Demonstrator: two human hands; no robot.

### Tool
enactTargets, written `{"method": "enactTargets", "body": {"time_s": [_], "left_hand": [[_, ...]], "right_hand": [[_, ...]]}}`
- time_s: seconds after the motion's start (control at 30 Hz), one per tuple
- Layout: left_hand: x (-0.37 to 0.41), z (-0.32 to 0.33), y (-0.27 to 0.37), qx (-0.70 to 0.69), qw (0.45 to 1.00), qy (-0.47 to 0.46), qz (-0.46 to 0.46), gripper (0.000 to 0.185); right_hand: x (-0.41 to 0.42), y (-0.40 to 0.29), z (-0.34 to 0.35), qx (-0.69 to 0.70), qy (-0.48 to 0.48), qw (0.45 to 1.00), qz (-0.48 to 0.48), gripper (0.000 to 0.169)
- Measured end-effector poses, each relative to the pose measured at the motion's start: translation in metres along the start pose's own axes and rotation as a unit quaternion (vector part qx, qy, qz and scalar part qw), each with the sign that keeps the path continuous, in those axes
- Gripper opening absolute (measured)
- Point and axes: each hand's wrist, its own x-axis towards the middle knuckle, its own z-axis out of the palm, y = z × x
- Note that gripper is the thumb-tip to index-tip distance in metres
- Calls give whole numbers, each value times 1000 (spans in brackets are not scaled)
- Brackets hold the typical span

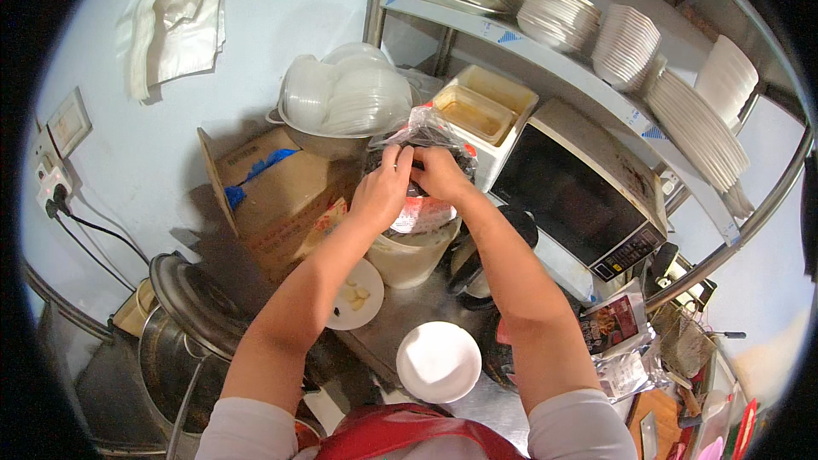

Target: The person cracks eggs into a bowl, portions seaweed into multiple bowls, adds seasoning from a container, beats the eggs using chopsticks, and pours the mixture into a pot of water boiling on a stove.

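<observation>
A clear plastic bag (pixel 422 214) of dark dried food, printed in red and white, rests on top of a cream-coloured tub (pixel 406 262). My left hand (pixel 386 188) and my right hand (pixel 441 172) meet at the bag's upper middle, fingertips pinching its plastic. My fingers hide the exact spot they grip. Nearer to me, an empty white bowl (pixel 439 361) sits on the metal counter. Left of the tub, partly under my left forearm, lies a white plate (pixel 358 297) with peeled garlic cloves.
A cardboard box (pixel 275 198) and a pot of plastic containers (pixel 348 92) stand at the left back. On the right are a foam box (pixel 476 140), a microwave (pixel 569 191) and a dark-handled jug (pixel 473 268). A shelf (pixel 562 61) of dishes hangs above; a lidded pot (pixel 172 358) stands front left.
</observation>
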Motion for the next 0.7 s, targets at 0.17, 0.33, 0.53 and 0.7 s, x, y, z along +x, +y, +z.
{"method": "enactTargets", "body": {"time_s": [0.17, 0.33, 0.53, 0.7], "left_hand": [[1, -6, -1, 19, 996, 4, -83, 47], [1, -2, -17, -94, 988, 69, -98, 53], [-3, 11, -21, -129, 982, 66, -120, 44], [5, 8, -22, -91, 986, 44, -130, 23]], "right_hand": [[0, 7, 5, -105, -26, 994, 10, 23], [-6, 7, 4, -51, 16, 998, -27, 21], [-2, 13, 14, 60, 35, 998, -15, 21], [13, 0, 10, -112, -24, 991, -68, 21]]}}
